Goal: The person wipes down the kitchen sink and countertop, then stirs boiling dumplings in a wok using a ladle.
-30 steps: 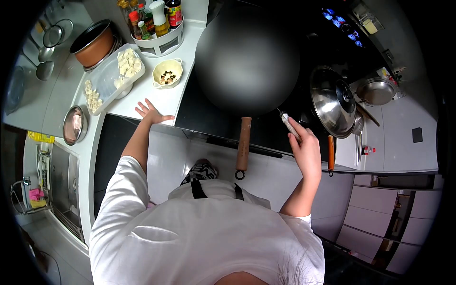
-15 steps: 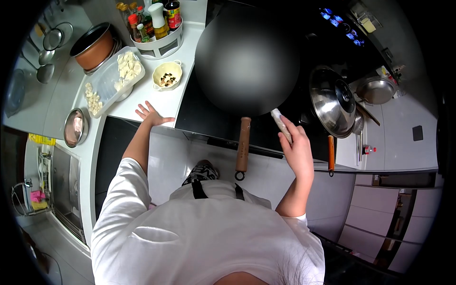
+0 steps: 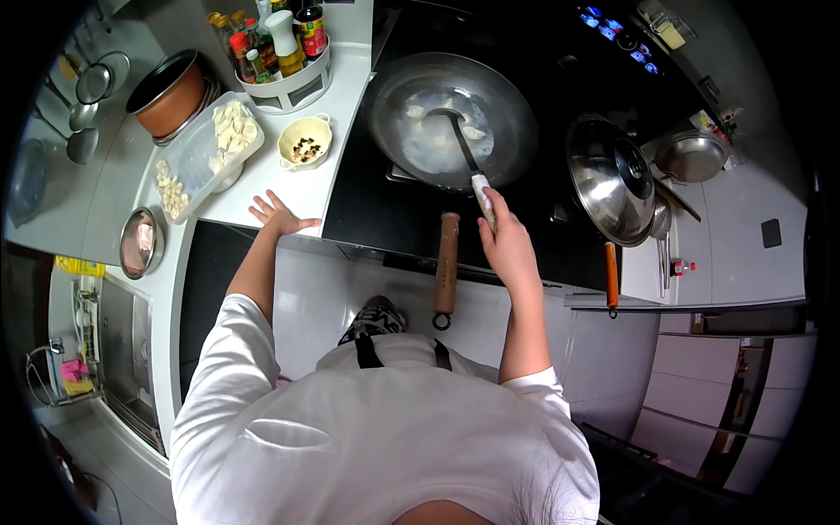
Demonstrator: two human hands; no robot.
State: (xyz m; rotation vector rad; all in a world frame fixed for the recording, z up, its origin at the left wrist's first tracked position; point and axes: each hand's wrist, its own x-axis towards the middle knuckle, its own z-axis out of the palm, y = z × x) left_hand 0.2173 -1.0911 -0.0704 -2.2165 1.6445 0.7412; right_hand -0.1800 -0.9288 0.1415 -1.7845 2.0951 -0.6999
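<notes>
My right hand (image 3: 510,248) is closed around the pale handle of a ladle (image 3: 466,153). The ladle's dark head dips into a wok (image 3: 516,131) on the stove, where several pale pieces that look like dumplings (image 3: 472,133) lie in whitish, cloudy liquid. The wok's wooden handle (image 3: 446,267) points toward my body, left of my right hand. My left hand (image 3: 280,216) rests on the white counter edge with fingers spread, holding nothing. Near it are a small cream bowl (image 3: 287,156) with dark and light bits inside and a clear plastic tray (image 3: 197,166) holding dumplings.
A steel lid (image 3: 595,188) and a pan handle (image 3: 611,271) are right of the wok. Bottles stand in a white rack (image 3: 302,87) at the back left, near a copper-coloured pot (image 3: 171,101). A metal bowl (image 3: 156,254) sits at the far left by the sink (image 3: 127,341).
My right hand has moved left and slightly forward with the ladle. The smooth grey blur that hid the wok is gone, so its contents and the ladle head now show. My left hand stays put.
</notes>
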